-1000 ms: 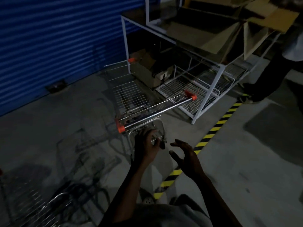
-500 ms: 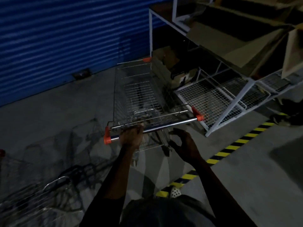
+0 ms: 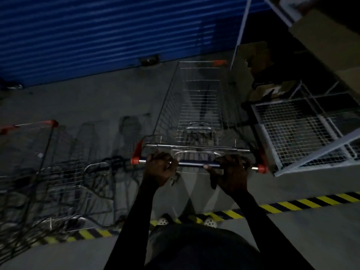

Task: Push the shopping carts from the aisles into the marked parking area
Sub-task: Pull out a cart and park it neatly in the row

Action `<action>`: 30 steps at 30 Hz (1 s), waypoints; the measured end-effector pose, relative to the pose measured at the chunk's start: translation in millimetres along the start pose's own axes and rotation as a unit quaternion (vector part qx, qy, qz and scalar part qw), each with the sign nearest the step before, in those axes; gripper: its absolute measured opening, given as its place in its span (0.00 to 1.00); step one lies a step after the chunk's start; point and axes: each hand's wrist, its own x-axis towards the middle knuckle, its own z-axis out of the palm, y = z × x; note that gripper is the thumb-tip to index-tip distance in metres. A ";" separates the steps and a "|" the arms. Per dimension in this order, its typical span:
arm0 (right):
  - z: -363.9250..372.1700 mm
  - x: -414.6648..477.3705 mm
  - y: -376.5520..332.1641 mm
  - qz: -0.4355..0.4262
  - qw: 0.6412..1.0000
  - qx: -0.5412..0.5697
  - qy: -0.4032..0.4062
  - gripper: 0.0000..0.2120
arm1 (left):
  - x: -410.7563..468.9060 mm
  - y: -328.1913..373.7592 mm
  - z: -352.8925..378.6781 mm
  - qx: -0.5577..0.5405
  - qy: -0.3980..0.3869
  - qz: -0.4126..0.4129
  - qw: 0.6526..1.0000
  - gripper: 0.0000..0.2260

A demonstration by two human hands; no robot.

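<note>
A wire shopping cart (image 3: 196, 106) with orange corner caps stands straight ahead of me, nose toward the blue shutter. My left hand (image 3: 158, 169) grips the left part of its handle bar (image 3: 192, 163). My right hand (image 3: 230, 172) grips the right part of the same bar. Yellow-and-black striped tape (image 3: 292, 204) runs across the floor beneath me, and the cart stands on its far side. A second cart (image 3: 29, 152) with orange caps stands at the left, also beyond the tape.
A blue roller shutter (image 3: 97, 36) closes the far side. A white metal rack (image 3: 303, 133) with wire-mesh shelves and cardboard boxes (image 3: 259, 61) stands tight against the cart's right side. The lighting is dim, and cart shadows cover the floor at left.
My right hand has closed round the handle bar; a second ago both hands were off it. The cart has swung from slanted to pointing straight at the shutter.
</note>
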 end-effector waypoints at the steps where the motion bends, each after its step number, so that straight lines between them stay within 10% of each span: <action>1: -3.0 -6.1 -4.5 -0.006 1.000 -0.010 0.012 0.24 | -7.1 2.4 -1.5 -0.004 0.018 -0.005 1.000 0.18; 30: 64.9 169.5 -14.6 -0.038 0.999 -0.004 -0.021 0.33 | 107.1 -66.3 12.9 -0.014 0.036 -0.100 0.994 0.26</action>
